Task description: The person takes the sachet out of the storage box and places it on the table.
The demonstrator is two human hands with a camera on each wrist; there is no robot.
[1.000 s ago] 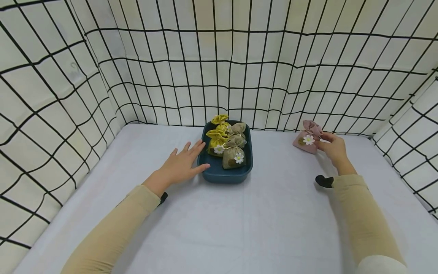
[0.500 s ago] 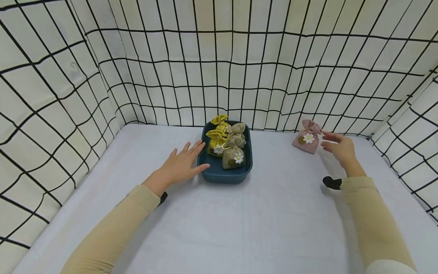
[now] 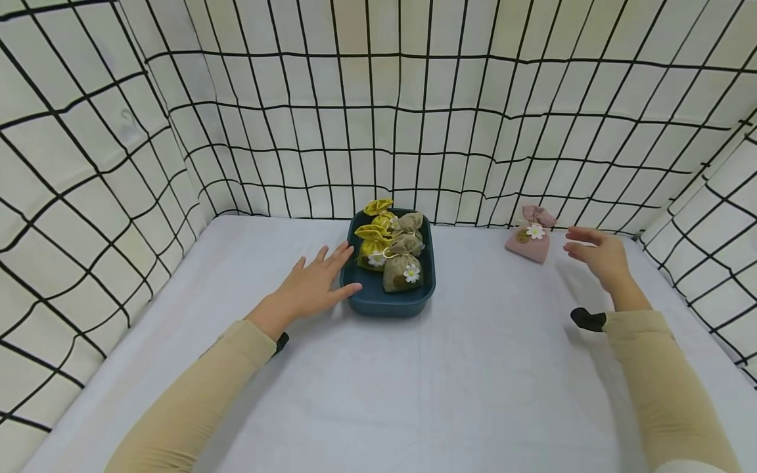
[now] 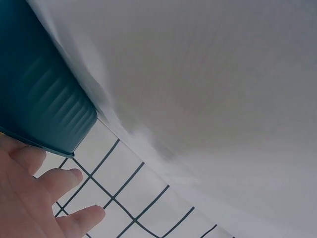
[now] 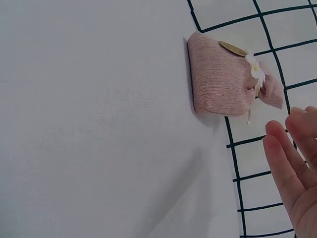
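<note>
While the right hand holds nothing, its fingers relaxed just beside the pink pouch, on the side away from the blue bin, it should steer clear of the gathered top, lest the pouch tip. The pouch stands on the table, right of the bin and well apart. At the bin's left rim the left hand, spread and grasping nothing, had best press lightly, leaving the yellow pouches and tan pouches inside undisturbed.
</note>
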